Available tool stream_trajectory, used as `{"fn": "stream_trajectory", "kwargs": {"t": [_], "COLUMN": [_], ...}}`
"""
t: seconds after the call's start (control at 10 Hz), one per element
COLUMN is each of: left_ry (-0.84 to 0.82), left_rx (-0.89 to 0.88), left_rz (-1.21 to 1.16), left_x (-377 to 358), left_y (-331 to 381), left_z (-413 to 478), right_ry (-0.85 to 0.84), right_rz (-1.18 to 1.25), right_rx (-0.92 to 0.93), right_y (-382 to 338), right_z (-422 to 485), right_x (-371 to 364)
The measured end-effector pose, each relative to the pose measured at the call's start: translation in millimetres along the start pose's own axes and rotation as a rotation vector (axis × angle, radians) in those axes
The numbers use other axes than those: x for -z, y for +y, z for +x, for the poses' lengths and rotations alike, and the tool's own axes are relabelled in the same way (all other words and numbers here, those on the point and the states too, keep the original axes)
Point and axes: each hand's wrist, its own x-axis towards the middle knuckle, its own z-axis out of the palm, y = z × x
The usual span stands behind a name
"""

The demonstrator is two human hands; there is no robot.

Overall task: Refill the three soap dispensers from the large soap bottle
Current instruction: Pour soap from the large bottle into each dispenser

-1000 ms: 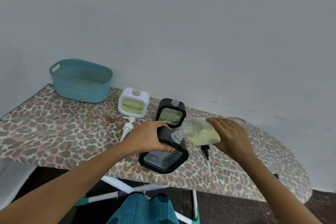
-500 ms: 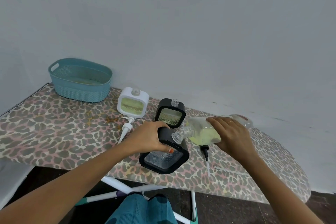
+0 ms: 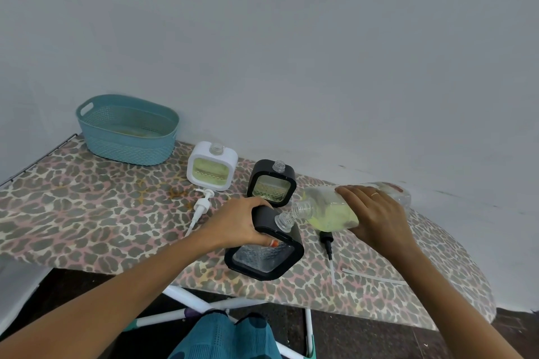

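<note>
My right hand (image 3: pixel 376 216) grips the clear plastic soap bottle (image 3: pixel 335 210), held near-horizontal, neck pointing left at the mouth of the square black dispenser (image 3: pixel 268 253), which my left hand (image 3: pixel 236 224) clasps at the leopard-print board (image 3: pixel 87 213) edge.

Bare board cover (image 3: pixel 73 213) left of the white pump (image 3: pixel 201 207) gives passage. Basket (image 3: pixel 128 131) blocks the far-left corner. White dispenser (image 3: pixel 212 166) and rear black dispenser (image 3: pixel 271 183) line the wall (image 3: pixel 291 67). Front black dispenser (image 3: pixel 262 258), soap bottle (image 3: pixel 329 213) and black pump (image 3: pixel 326 240) crowd the middle.
</note>
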Motion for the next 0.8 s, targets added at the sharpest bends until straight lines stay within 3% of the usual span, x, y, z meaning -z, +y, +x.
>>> {"fn": "stream_trajectory", "kwargs": {"t": [0.8], "left_ry": [0.034], "left_rx": [0.007], "left_rz": [-0.090], "left_x": [-2.3], "left_y": [1.6], "left_z": [-1.7], "right_ry": [0.007], "right_rz": [-0.007], "right_rx": [-0.001], "right_y": [6.7], "right_z": [0.8], "right_x": [6.6]}}
